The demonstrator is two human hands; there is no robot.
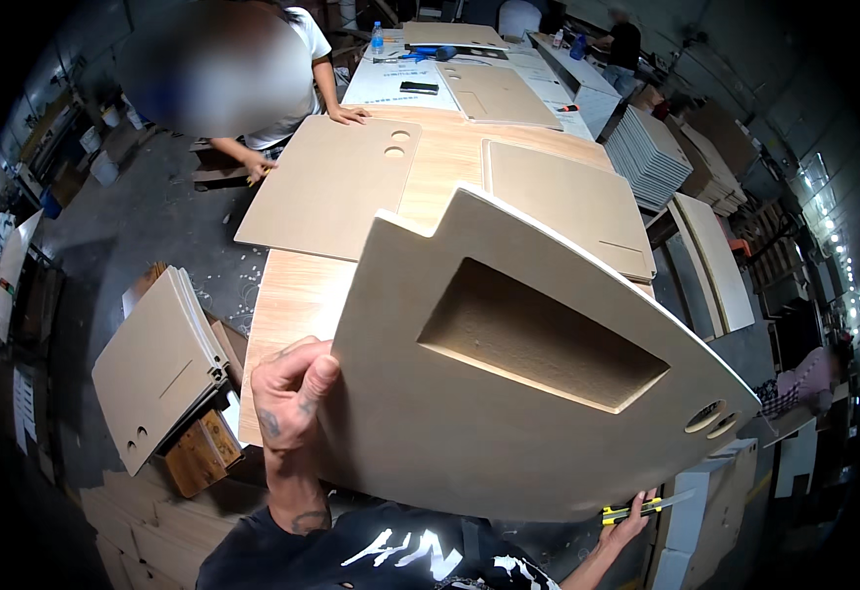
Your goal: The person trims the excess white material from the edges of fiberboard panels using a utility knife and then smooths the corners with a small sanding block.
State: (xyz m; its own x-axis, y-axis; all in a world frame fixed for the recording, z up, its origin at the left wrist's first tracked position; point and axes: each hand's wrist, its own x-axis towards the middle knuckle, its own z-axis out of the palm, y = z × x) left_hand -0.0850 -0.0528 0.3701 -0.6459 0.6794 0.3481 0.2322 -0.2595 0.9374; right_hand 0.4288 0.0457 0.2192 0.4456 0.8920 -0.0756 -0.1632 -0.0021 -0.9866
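A large beige board panel [381, 413] is held up tilted before me, above the near end of a wood-grain table [297, 295]. It has a notch in its upper left edge, a rectangular recess [548, 344] and two round holes at its right end. My left hand [287, 393] grips the panel's left edge, the thumb on the face towards me. By the lower right edge, my right hand [624, 534] is closed around a yellow and black utility knife [646, 508] with its blade out. Whether those fingers also bear the panel I cannot tell.
Across the table a person rests a hand [351, 115] on another panel [322, 187]. A similar panel [567, 197] lies at the right. Stacked panels [154, 364] lean at the lower left; a further stack [651, 152] stands at the back right. A phone [419, 88] lies beyond.
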